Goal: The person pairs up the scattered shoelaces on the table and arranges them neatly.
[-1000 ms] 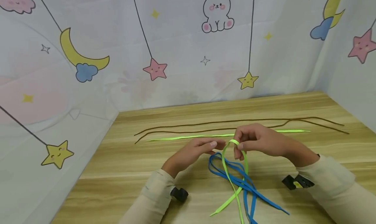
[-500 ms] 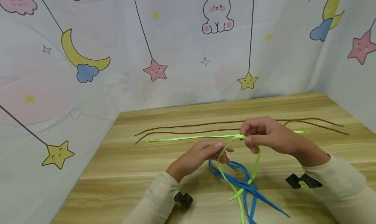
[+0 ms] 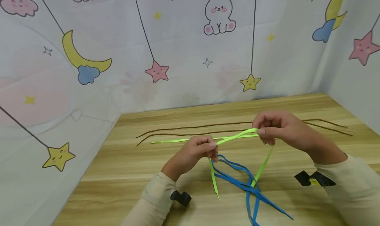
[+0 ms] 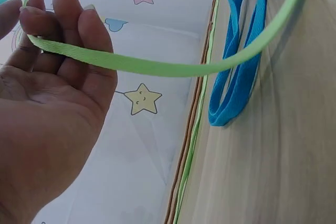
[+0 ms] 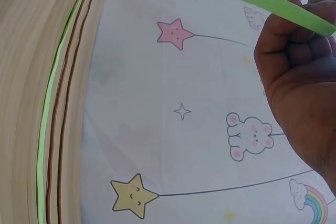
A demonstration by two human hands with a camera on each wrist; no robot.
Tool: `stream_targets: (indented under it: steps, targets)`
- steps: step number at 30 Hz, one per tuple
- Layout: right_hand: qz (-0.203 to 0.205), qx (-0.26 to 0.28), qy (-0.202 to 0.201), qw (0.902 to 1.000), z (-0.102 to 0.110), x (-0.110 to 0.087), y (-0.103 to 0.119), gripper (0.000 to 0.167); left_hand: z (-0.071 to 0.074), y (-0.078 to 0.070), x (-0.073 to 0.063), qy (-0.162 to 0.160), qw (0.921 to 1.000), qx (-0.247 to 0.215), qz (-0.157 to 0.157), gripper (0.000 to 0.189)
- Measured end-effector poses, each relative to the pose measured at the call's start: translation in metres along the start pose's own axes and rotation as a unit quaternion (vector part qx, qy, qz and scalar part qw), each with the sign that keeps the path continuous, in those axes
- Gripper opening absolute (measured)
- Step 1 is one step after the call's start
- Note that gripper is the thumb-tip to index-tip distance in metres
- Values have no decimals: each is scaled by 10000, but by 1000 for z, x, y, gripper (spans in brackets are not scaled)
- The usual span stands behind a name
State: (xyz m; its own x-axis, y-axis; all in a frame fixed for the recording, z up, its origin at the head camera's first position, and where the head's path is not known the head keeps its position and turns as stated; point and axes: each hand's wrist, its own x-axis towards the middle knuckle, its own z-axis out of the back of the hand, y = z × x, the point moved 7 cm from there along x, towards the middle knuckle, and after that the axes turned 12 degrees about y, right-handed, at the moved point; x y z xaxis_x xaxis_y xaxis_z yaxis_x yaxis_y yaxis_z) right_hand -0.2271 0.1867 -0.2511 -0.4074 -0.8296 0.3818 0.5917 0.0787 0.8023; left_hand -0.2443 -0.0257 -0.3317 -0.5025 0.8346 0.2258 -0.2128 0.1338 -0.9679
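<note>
Between both hands, above the table, a bright green flat shoelace [image 3: 236,136] is stretched. My left hand [image 3: 191,155] pinches it between thumb and fingers, and one tipped end dangles below that hand. Higher and to the right, my right hand [image 3: 283,132] pinches the lace too, its other part hanging down toward the table. In the left wrist view the green lace [image 4: 157,68] runs from the curled fingers across to the right. Below the hands lie blue flat laces [image 3: 237,181], looped and crossing; the lower end of the hanging green part is partly hidden behind them.
Behind the hands, another green lace [image 3: 169,141] lies straight across the wooden table [image 3: 124,186]. Two thin brown cords [image 3: 190,126] stretch beyond it, partly covered by the right hand. A printed white curtain [image 3: 184,48] encloses the back and sides.
The left hand, earlier loose beside the green lace, now pinches it. The right hand has moved right and up, and the raised loop has become a taut span between the hands.
</note>
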Motion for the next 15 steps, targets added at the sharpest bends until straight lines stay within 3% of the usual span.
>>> stream_targets:
  steps: [6, 15]
  targets:
    - [115, 248, 52, 9996, 3, -2, -2, 33, 4, 0, -1, -186, 9995, -245, -9, 23]
    - [-201, 104, -179, 9996, 10, -6, -11, 29, 15, 2, -4, -627, 9971, -415, -113, 22]
